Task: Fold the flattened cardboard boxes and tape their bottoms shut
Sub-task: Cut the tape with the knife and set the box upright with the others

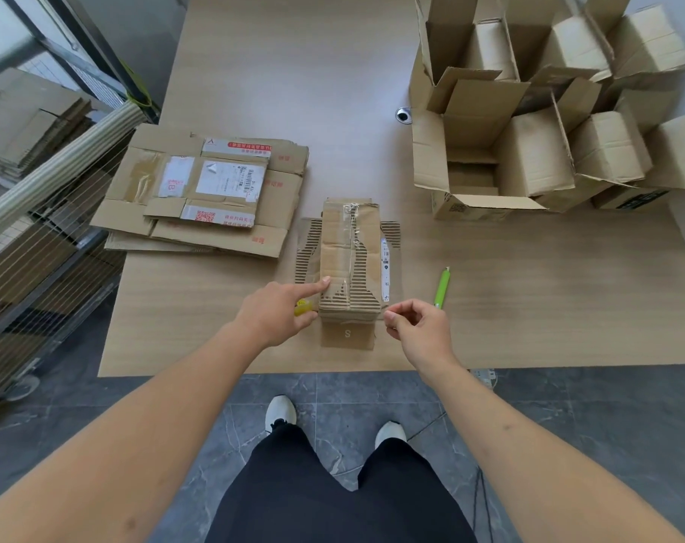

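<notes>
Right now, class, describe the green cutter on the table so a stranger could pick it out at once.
Start at the small box standing bottom-up near the table's front edge. Just right of it, beyond the right hand, lies the green cutter. It is the only slim, bright green thing among brown cardboard.

My left hand covers most of a small yellow object, so I cannot tell what it is. My right hand pinches something clear and thin; I cannot tell if it is tape. It also hides the lower end of the green pen. The print on the labels of the flattened boxes is too small to read. The folded boxes are cut off by the top and right edges.
</notes>
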`<state>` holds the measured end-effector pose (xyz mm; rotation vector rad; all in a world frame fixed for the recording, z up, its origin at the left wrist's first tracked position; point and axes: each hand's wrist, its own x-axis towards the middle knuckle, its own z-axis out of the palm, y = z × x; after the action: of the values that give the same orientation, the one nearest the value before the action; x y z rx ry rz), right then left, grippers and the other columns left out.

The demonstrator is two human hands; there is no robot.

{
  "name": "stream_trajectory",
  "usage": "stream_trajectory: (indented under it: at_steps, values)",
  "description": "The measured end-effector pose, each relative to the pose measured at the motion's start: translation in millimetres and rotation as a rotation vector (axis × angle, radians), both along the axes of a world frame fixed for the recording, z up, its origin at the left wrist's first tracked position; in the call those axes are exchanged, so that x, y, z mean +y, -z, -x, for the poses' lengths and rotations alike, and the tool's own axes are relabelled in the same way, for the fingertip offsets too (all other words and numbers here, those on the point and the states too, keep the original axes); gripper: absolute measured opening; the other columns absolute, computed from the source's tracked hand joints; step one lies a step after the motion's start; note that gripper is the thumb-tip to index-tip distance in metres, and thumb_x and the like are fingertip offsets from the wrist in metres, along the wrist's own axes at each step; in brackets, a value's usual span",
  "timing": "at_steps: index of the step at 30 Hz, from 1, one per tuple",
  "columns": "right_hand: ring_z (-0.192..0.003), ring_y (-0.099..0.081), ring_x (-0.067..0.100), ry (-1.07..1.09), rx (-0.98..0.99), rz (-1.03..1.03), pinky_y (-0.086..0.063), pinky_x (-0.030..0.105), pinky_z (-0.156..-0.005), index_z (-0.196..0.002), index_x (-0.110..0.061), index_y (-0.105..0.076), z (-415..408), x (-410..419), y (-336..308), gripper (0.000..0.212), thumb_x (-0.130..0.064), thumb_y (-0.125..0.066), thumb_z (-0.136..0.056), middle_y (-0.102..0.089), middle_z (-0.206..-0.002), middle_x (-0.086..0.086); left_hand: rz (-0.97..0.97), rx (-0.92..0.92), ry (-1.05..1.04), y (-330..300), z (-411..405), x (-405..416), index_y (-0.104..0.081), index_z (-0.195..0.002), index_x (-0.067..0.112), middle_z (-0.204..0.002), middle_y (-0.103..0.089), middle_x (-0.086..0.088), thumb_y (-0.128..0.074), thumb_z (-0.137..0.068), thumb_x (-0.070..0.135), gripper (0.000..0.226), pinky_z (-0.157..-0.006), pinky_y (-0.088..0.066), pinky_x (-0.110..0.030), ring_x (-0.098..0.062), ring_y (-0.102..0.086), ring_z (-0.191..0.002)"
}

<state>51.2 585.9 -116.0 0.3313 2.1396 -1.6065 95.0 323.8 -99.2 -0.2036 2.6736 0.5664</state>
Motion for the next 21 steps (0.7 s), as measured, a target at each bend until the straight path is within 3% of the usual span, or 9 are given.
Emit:
stream_trajectory:
  at_steps: [7,17,21]
  values:
    - [-0.081,-0.07,0.017,-0.007,0.069,-0.001,-0.064,0.041,-0.082,-0.081,-0.013,-0.075,2.5,1.0,-4.5,0.014,-0.003,-0.073,-0.091,-0.074,-0.081,0.003,-0.026,-0.012,-0.021,-5.9,2.5,1.5,-0.038,-0.147,0.065,-0.097,-0.066,0.007,-0.064,-0.099,0.05,0.057,-0.076,-0.061,-0.04,-0.014,-0.059,-0.071]
    - [-0.083,-0.071,0.019,0.059,0.004,-0.006,-0.064,0.037,-0.08,-0.083,-0.011,-0.075,2.6,-1.2,7.0,0.012,-0.002,-0.073,-0.091,-0.074,-0.086,0.008,-0.032,0.007,-0.025,-8.9,4.0,3.7,-0.044,-0.147,0.06,-0.101,-0.067,0.007,-0.066,-0.098,0.047,0.055,-0.079,-0.06,-0.04,-0.014,-0.057,-0.074]
    - [-0.077,-0.07,0.017,0.067,-0.011,0.001,-0.064,0.036,-0.077,-0.082,-0.01,-0.076,5.8,-1.1,10.6,0.011,-0.001,-0.075,-0.089,-0.075,-0.083,0.01,-0.024,0.026,-0.037,-7.1,3.4,4.2,-0.045,-0.146,0.061,-0.113,-0.07,0.005,-0.067,-0.098,0.047,0.054,-0.082,-0.059,-0.041,-0.018,-0.064,-0.093]
